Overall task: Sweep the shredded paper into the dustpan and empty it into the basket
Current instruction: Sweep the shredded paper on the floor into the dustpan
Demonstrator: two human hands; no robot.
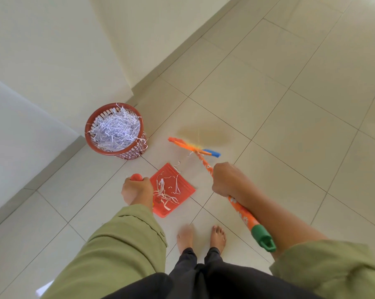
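We stand barefoot on a pale tiled floor (257, 93), looking down at our own two hands. Our left hand (136, 190) is curled tight round the red handle (136, 177) of the dustpan (173, 188), which sits on the tiles just in front of our feet (201, 237). A few white strips of shredded paper (166, 192) lie in the pan, and one or two trail over its far edge toward the broom. Our right hand (226, 180) grips the orange patterned stick of the broom (240, 209), fingers wrapped fully round it; the green cap of the stick (264, 238) points back past our forearm. The broom head (193, 146), orange and blue and blurred, is beyond the dustpan's far edge. To the left, near the wall (52, 50), stands a red basket (115, 130) heaped with shredded paper, some strips hanging over its rim. Green sleeves (121, 244) cover our arms, the right one pushed up.
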